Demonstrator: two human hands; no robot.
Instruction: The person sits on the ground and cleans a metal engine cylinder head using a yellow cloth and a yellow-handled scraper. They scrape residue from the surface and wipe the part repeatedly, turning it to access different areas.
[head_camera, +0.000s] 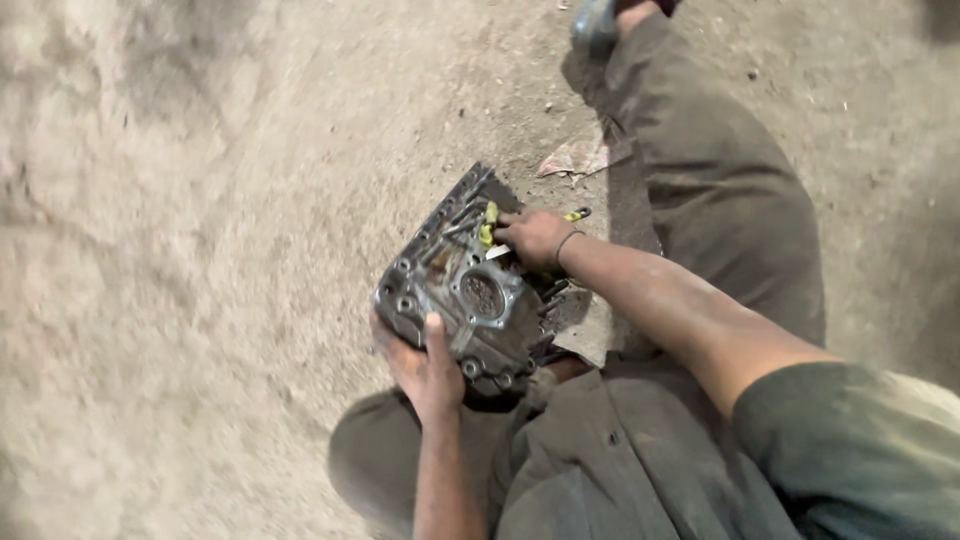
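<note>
The person sat on a dusty, sandy earth floor (200, 250) with a grey, grimy cast-metal engine cover plate (465, 290), ringed with bolt holes and with a round opening near its middle, propped on edge against the lap. Its lower edge rested near the olive-green trousers (720, 190), and its far corner tipped out toward the floor.

The left hand (425, 365) gripped the plate's near lower edge, the thumb pressed flat across the face and the fingers wrapped behind, out of sight. The right hand (535, 238) was closed around a yellow-handled hand tool (488, 226) at the plate's upper right edge; its working tip was hidden by the hand and blurred, so I could not tell what it touched.

The plate seemed held only by that one-hand grip and the lap. If the right hand had pushed hard, the oily-looking metal could have slid through the left fingers and dropped its far corner into the dirt, fouling the mating face with grit. A slip of the tool off the edge might have sent the point toward the left thumb, which lay just below the round opening, or scored the surface.

A crumpled scrap of dirty paper (580, 155) lay on the floor just beyond the plate, beside the outstretched leg, and a grey shoe (595, 22) showed at the top edge.
</note>
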